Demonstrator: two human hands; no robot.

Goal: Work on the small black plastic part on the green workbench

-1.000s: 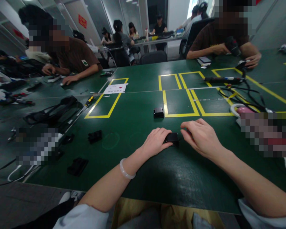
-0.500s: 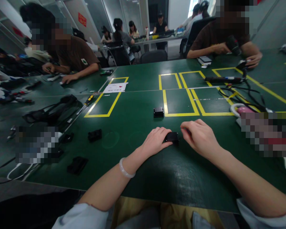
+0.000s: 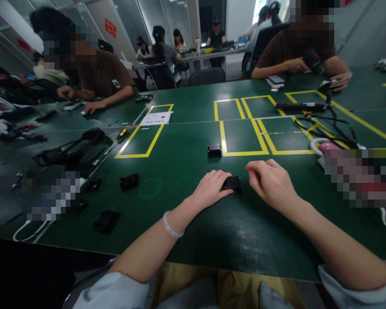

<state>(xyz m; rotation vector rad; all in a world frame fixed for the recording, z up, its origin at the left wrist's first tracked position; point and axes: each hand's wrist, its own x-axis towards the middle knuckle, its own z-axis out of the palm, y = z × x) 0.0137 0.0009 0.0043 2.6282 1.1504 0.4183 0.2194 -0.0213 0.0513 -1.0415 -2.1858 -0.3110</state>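
On the green table (image 3: pixel 193 240), my left hand (image 3: pixel 210 187) grips a small black block-like part (image 3: pixel 233 183) by its left end, fingers over it and thumb at the near side. To the right of that part, a little apart from it, is my right hand (image 3: pixel 270 182), its fingers curled in a pinch. Whatever those fingers hold, if anything, is hidden. A similar black part (image 3: pixel 214 150) stands just beyond my left hand, beside a yellow tape line.
Several black parts (image 3: pixel 106 221) lie to the left, near a black strap (image 3: pixel 72 148) and a yellow-and-black screwdriver (image 3: pixel 121 134). Yellow tape (image 3: pixel 244 154) marks rectangles on the table. Cables and a black pen-like tool (image 3: pixel 302 107) lie at right. Two co-workers sit opposite.
My right hand has shifted very slightly to the right, away from the black part. My left hand keeps its grip on it, and the view has tilted a little.
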